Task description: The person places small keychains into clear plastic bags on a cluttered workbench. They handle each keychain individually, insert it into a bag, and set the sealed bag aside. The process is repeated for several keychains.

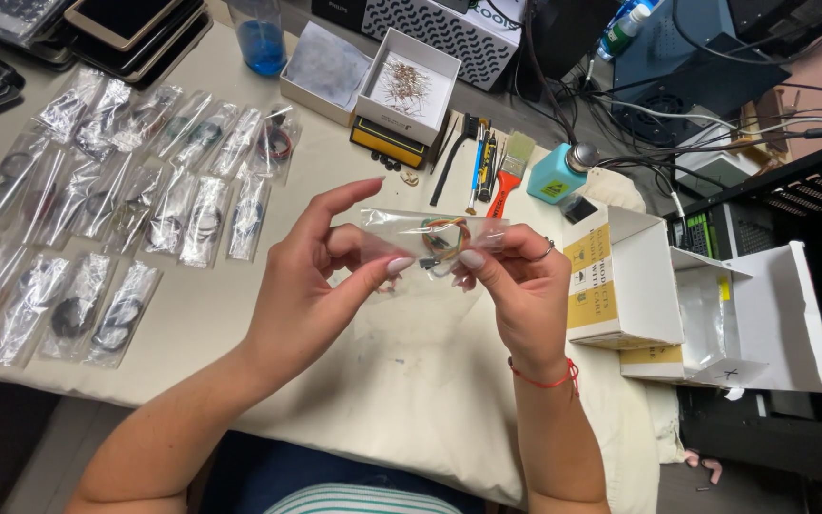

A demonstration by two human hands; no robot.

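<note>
Left hand (311,276) and right hand (516,281) each pinch a clear bag (430,238) of coiled wires, long axis level, left to right, above table (240,314).

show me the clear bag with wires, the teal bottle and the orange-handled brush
clear bag (430,228), head view, on its upper middle between both hands
teal bottle (556,177), head view, on its body
orange-handled brush (506,181), head view, on its handle

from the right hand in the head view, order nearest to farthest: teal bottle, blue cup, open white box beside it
From the right hand:
1. open white box, just right of it
2. teal bottle, above, slightly right
3. blue cup, far upper left
</note>
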